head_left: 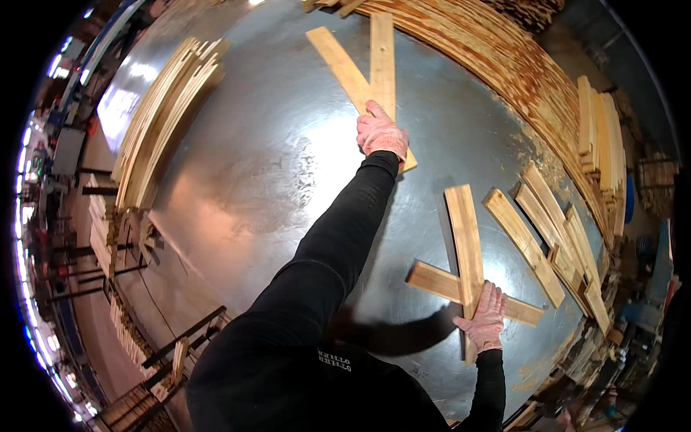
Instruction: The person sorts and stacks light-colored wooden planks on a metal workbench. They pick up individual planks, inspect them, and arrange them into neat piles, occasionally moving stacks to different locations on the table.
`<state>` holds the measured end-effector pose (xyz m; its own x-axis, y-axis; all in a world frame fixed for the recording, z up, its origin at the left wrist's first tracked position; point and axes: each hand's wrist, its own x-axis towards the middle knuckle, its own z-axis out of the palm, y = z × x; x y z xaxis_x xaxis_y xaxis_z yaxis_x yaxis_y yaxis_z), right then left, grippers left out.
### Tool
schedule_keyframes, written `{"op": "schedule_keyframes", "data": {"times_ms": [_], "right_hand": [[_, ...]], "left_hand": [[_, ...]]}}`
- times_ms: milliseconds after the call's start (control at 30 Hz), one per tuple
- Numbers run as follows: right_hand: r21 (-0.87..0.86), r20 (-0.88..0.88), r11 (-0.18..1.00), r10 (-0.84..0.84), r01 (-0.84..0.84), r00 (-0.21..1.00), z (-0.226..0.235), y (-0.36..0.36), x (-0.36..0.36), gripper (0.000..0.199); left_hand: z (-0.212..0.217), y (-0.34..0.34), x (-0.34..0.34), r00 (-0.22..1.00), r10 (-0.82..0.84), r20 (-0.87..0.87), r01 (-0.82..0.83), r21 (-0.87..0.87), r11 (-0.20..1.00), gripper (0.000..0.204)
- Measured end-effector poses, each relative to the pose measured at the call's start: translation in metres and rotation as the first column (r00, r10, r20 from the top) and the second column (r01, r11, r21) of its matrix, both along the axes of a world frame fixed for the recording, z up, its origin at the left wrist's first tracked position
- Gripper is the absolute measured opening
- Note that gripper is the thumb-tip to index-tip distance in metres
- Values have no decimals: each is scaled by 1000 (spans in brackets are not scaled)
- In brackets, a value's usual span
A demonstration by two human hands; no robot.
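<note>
My left hand (380, 132), in a light glove, reaches far across the shiny metal table (266, 173) and grips a long pale wooden slat (344, 66) that crosses a second slat (382, 57) standing almost upright in view. My right hand (484, 318), also gloved, rests near the table's right front. It holds the lower end of another slat (464, 241), which lies over a shorter crosswise slat (433, 281).
A stack of long slats (162, 115) lies along the table's left edge. A large fanned pile of slats (497, 65) curves along the far right side. Several loose slats (547, 223) lie right of my right hand. Racks and wood stand on the floor at left.
</note>
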<state>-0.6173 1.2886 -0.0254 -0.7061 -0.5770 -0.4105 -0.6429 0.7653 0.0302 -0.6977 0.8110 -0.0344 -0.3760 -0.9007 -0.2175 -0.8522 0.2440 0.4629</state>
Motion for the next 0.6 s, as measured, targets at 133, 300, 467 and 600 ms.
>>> {"op": "schedule_keyframes", "data": {"times_ms": [133,300,467,600], "right_hand": [[-10,24,997,71,-71,997,2,11,-30,127],[-82,137,995,-48,59,989,19,-36,-50,104],[-393,-177,913,41,-109,983,41,-147,-43,92],[-540,-366,781,117,-313,923,13,-293,-97,86]], "left_hand": [[29,-2,65,946,42,-321,92,390,916,80],[13,17,229,510,519,-686,629,709,319,48],[15,82,330,286,936,-207,736,672,-77,68],[13,91,352,288,923,-255,850,512,-124,89]]}}
